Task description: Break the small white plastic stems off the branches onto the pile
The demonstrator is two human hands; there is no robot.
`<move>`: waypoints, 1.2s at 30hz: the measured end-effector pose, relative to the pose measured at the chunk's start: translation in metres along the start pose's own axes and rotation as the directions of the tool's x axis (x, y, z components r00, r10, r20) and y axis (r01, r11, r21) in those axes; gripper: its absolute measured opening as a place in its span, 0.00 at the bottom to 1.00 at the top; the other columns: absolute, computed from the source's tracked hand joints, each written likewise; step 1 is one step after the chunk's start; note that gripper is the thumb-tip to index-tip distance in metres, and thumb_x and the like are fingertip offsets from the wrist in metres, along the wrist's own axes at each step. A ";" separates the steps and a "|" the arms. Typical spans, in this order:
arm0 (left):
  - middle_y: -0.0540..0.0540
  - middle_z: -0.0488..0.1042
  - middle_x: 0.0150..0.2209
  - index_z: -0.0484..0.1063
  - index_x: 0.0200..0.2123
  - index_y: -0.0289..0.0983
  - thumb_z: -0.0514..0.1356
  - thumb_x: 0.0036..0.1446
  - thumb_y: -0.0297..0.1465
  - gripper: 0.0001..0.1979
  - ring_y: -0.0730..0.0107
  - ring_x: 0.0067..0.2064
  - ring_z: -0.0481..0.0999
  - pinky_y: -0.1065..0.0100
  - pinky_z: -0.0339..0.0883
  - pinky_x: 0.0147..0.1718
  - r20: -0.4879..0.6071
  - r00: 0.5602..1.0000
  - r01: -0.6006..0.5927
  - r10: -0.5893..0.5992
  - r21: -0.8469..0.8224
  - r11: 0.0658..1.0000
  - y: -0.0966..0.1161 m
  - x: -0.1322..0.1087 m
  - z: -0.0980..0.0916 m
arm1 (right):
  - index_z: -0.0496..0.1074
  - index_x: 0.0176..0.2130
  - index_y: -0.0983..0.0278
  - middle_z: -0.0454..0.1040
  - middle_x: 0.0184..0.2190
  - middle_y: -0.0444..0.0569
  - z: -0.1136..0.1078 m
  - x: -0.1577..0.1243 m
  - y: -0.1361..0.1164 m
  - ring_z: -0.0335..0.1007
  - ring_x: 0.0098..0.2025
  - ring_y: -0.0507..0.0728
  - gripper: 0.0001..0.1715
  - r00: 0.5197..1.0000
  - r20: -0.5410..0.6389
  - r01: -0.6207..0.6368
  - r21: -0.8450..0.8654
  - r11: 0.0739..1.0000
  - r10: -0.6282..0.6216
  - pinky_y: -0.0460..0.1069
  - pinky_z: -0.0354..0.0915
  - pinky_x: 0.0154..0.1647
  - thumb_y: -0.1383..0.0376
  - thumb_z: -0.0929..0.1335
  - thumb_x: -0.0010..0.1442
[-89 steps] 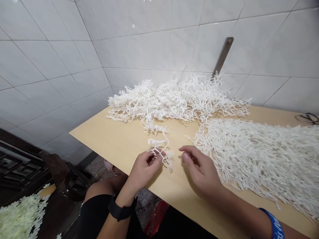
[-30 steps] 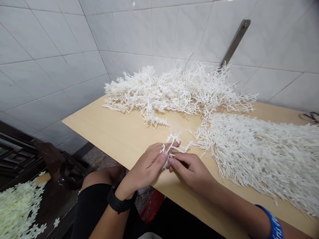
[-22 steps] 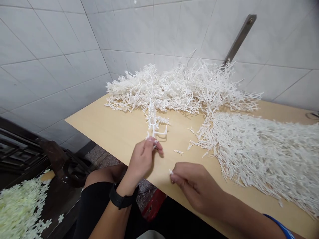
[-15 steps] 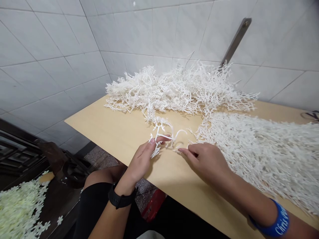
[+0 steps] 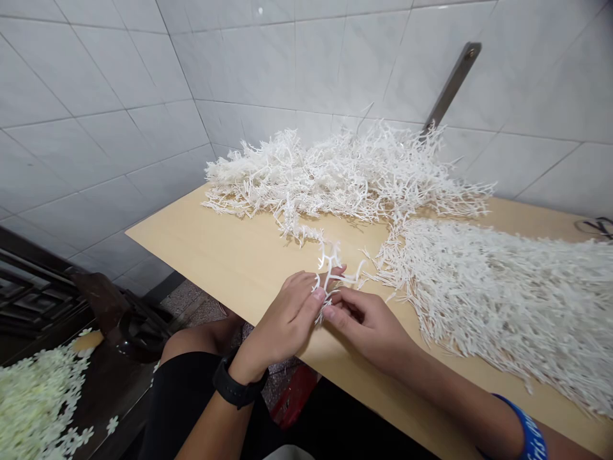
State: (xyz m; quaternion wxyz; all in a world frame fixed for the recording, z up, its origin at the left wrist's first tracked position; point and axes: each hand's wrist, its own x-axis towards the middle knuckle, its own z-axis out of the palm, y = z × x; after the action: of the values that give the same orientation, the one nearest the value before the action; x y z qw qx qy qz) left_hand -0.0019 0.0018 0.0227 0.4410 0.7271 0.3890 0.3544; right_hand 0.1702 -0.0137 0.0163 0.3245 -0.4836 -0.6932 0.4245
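Left of the grip, pale green flower-shaped pieces are lying on a dark surface. The left hand and right hand are pinching one white branched sprig together (their fingers are hiding the held part). Beyond the grip and to its right, a tangled white heap and a dense white mass are covering the wooden tabletop, so most of the white material appears to be left.

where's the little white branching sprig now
In the head view, the small white branching sprig is held between the left hand and right hand, above the pale wooden table.
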 end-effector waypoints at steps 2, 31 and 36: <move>0.45 0.72 0.58 0.71 0.57 0.43 0.47 0.68 0.34 0.20 0.59 0.59 0.68 0.60 0.55 0.62 0.014 0.999 -0.048 0.048 0.027 0.998 0.000 0.001 0.001 | 0.66 0.26 0.63 0.64 0.21 0.41 0.002 0.000 0.001 0.57 0.24 0.51 0.17 0.999 0.016 0.041 0.008 0.999 -0.041 0.47 0.55 0.27 0.58 0.64 0.63; 0.47 0.68 0.62 0.72 0.56 0.44 0.45 0.69 0.41 0.23 0.62 0.65 0.64 0.59 0.47 0.66 -0.019 0.994 0.101 -0.106 -0.167 0.981 -0.007 0.001 -0.001 | 0.72 0.38 0.64 0.75 0.31 0.46 0.001 0.002 -0.002 0.67 0.31 0.53 0.08 0.986 0.005 0.169 -0.079 0.983 -0.169 0.48 0.61 0.33 0.63 0.65 0.64; 0.49 0.79 0.50 0.79 0.48 0.45 0.52 0.67 0.38 0.17 0.62 0.53 0.75 0.57 0.38 0.68 0.057 0.998 0.024 -0.023 -0.018 1.000 -0.007 0.004 -0.001 | 0.66 0.25 0.64 0.67 0.22 0.43 0.003 0.002 0.000 0.61 0.25 0.51 0.16 0.980 0.012 0.197 -0.158 0.968 -0.198 0.47 0.55 0.28 0.66 0.62 0.64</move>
State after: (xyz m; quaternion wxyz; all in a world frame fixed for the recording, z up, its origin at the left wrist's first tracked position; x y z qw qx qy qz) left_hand -0.0028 0.0078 0.0171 0.4626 0.7280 0.3816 0.3321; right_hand 0.1671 -0.0124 0.0149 0.3273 -0.4373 -0.7687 0.3328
